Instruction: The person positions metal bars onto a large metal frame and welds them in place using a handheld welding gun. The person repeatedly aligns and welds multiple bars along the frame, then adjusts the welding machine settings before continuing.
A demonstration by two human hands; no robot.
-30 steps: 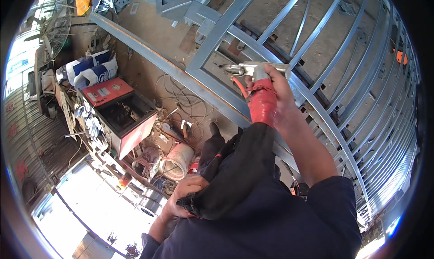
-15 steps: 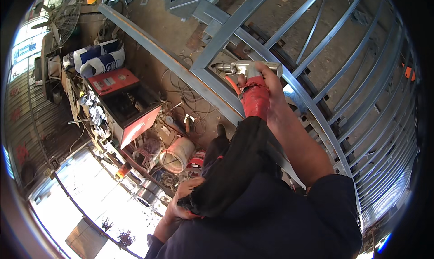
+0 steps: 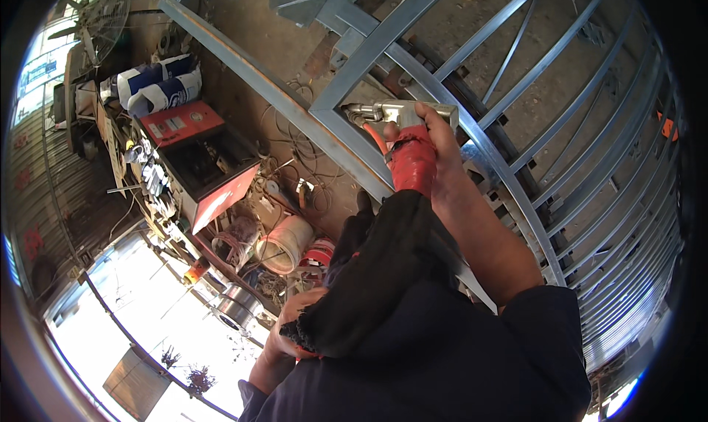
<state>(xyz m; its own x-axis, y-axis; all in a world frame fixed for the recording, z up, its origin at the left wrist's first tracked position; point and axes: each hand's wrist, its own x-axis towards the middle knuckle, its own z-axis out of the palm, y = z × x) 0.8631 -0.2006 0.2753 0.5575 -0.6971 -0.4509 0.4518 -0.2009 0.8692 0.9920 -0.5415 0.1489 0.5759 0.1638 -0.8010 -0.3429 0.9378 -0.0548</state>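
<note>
A silver welding gun (image 3: 431, 114) is in my right hand (image 3: 440, 149), whose fingers wrap its red-taped grip (image 3: 413, 160). The gun's nozzle (image 3: 358, 112) points left, close by the inner corner of a steel frame (image 3: 335, 101); whether it touches cannot be made out. From the grip a black cloth sleeve (image 3: 391, 256) runs back toward my body. Down at its frayed end, my left hand (image 3: 291, 319) is closed around the sleeve, its fingertips partly hidden beneath the cloth.
Metal bars (image 3: 568, 112) of a large grille spread to the right. A long steel tube (image 3: 258, 75) slants across the left side. Beyond it stand a red and black machine (image 3: 221, 201), a dirty bucket (image 3: 286, 243), loose cables (image 3: 295, 138) and white-blue sacks (image 3: 166, 90).
The welding gun and my right hand have shifted very slightly left, bringing the nozzle nearer the frame corner. Both hands keep their hold, and the view has drifted a little.
</note>
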